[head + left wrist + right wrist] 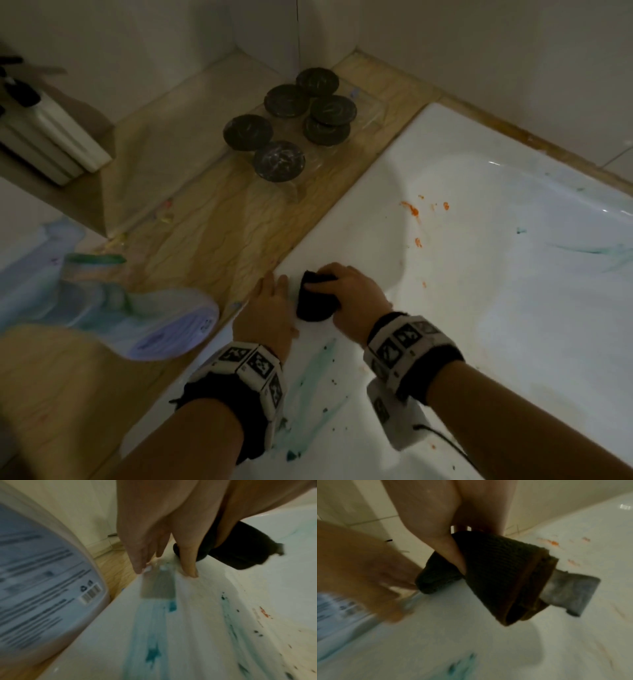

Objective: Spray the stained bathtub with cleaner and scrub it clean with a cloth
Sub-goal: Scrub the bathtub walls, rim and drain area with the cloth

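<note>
While the right hand (346, 291) is gripping the folded dark cloth (313, 301) on the bathtub (479, 274) rim, the left hand (265, 308) is resting flat, fingers straight, beside it. Scrubbing is apparently beginning; the teal smears (308, 394) and orange spots (411, 209) are calling for firm strokes next.

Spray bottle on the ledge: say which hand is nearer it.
Left. The left hand rests on the tub rim beside the spray bottle; the right hand grips the cloth farther away.
</note>
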### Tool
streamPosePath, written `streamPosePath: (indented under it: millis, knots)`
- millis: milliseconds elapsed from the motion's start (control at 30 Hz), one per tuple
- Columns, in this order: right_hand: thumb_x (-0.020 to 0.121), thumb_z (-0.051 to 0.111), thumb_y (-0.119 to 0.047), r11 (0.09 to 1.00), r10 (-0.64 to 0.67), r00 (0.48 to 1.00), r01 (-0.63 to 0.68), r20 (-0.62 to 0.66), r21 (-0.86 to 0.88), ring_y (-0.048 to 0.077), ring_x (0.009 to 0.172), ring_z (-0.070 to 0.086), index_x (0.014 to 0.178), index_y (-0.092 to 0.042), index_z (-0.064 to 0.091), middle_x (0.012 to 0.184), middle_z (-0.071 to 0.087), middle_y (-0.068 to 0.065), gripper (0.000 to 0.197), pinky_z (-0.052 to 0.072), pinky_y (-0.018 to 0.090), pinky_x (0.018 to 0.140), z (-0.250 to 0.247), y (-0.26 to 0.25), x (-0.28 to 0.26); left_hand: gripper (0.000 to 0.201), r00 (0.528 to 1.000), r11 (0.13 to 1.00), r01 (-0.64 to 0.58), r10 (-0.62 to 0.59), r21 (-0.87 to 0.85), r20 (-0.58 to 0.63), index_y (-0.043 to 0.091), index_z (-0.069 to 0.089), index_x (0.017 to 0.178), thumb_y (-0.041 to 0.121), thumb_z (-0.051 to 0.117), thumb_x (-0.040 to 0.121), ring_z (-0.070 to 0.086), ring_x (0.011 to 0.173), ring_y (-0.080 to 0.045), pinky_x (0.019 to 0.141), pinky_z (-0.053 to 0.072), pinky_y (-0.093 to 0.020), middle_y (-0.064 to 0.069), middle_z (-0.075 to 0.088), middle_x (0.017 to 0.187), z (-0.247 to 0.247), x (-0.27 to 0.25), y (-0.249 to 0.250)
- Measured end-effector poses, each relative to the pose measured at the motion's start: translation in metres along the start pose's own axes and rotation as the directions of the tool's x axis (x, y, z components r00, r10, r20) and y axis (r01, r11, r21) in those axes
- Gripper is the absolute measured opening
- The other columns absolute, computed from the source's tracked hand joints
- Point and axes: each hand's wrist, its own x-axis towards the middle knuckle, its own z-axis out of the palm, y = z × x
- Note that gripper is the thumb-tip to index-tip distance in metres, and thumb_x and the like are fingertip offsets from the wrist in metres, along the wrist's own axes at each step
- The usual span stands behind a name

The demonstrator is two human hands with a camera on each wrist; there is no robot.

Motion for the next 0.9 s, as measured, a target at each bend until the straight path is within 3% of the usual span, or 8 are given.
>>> streamPosePath:
  millis: [133, 233, 367, 533, 633, 733, 833, 900]
  knots:
    - [0.088, 0.047, -0.011, 0.984, 0.171, 0.968, -0.157, -0.183, 0.090, 0.030, 0.131, 0.034, 0.143, -0.028, 0.036, 0.147, 0.032, 0.005, 0.058, 0.031, 0.035, 0.109, -0.027, 0.010, 0.033, 0.100, 0.995, 0.995, 0.098, -0.098, -0.003, 0.016, 0.007, -0.015, 0.148, 0.039, 0.059, 0.089, -0.004, 0.146, -0.026, 0.118, 0.008, -0.034, -0.011, -0.014, 0.157, 0.008, -0.030, -0.020]
    - [0.093, 0.047, -0.014, 0.971, 0.238, 0.969, -0.237, -0.073, 0.016, 0.031, 0.134, 0.023, 0.148, -0.030, 0.019, 0.153, 0.015, 0.003, 0.063, 0.030, 0.042, 0.109, -0.021, 0.004, 0.053, 0.098, 0.990, 0.990, 0.140, -0.140, -0.016, 0.024, 0.006, -0.011, 0.149, 0.038, 0.060, 0.089, -0.001, 0.147, -0.026, 0.118, 0.010, -0.032, -0.012, -0.010, 0.157, 0.019, -0.050, -0.031]
    - [0.088, 0.045, -0.002, 0.992, 0.025, 0.996, -0.035, -0.083, -0.118, 0.029, 0.127, 0.029, 0.146, -0.034, 0.023, 0.154, 0.016, -0.002, 0.069, 0.035, 0.039, 0.103, 0.015, -0.010, 0.030, 0.093, 0.989, 0.986, 0.136, -0.131, -0.094, 0.065, 0.008, -0.009, 0.150, 0.034, 0.058, 0.090, -0.003, 0.147, -0.022, 0.117, 0.011, -0.028, -0.010, -0.015, 0.157, 0.032, -0.067, -0.043]
    - [0.080, 0.053, 0.011, 0.980, -0.194, 0.976, 0.198, -0.101, 0.028, 0.042, 0.105, 0.051, 0.131, -0.019, 0.055, 0.141, 0.044, 0.014, 0.059, 0.048, 0.049, 0.091, 0.060, -0.025, -0.027, 0.098, 0.993, 0.989, 0.105, -0.097, -0.109, 0.071, 0.006, -0.013, 0.148, 0.037, 0.059, 0.090, -0.003, 0.147, -0.020, 0.117, 0.008, -0.026, -0.009, -0.015, 0.157, 0.033, -0.072, -0.051]
    - [0.086, 0.046, 0.007, 0.987, -0.103, 0.985, 0.118, -0.135, 0.112, 0.036, 0.121, 0.044, 0.133, -0.020, 0.052, 0.145, 0.040, 0.009, 0.054, 0.037, 0.041, 0.105, 0.052, -0.028, -0.028, 0.107, 0.989, 0.988, 0.125, -0.116, -0.091, 0.094, 0.005, -0.014, 0.148, 0.042, 0.063, 0.085, -0.005, 0.147, -0.021, 0.118, 0.010, -0.030, -0.010, -0.014, 0.157, 0.038, -0.076, -0.058]
    - [0.086, 0.047, -0.001, 0.982, 0.064, 0.948, -0.004, -0.312, 0.190, 0.033, 0.129, 0.038, 0.138, -0.022, 0.045, 0.146, 0.036, 0.009, 0.056, 0.030, 0.036, 0.110, 0.028, -0.021, -0.004, 0.124, 0.979, 0.977, 0.160, -0.138, -0.143, 0.152, 0.004, -0.020, 0.146, 0.047, 0.072, 0.074, -0.013, 0.146, -0.021, 0.119, 0.012, -0.035, -0.009, -0.021, 0.155, 0.049, -0.084, -0.066]
    - [0.089, 0.046, -0.008, 0.977, 0.209, 0.964, -0.200, -0.164, 0.072, 0.030, 0.131, 0.030, 0.145, -0.030, 0.030, 0.151, 0.021, 0.004, 0.062, 0.032, 0.036, 0.108, 0.014, -0.020, 0.023, 0.134, 0.976, 0.986, 0.126, -0.104, -0.109, 0.190, 0.003, -0.025, 0.143, 0.047, 0.077, 0.068, -0.019, 0.144, -0.024, 0.120, 0.009, -0.036, -0.012, -0.029, 0.152, 0.054, -0.088, -0.071]
    - [0.090, 0.045, -0.008, 0.979, 0.193, 0.975, -0.199, -0.110, -0.042, 0.031, 0.127, 0.030, 0.145, -0.033, 0.027, 0.152, 0.019, 0.002, 0.063, 0.035, 0.039, 0.105, 0.012, -0.026, 0.031, 0.134, 0.976, 0.992, 0.095, -0.078, -0.078, 0.201, 0.003, -0.025, 0.143, 0.043, 0.079, 0.068, -0.018, 0.144, -0.025, 0.120, 0.010, -0.035, -0.013, -0.030, 0.151, 0.052, -0.088, -0.075]
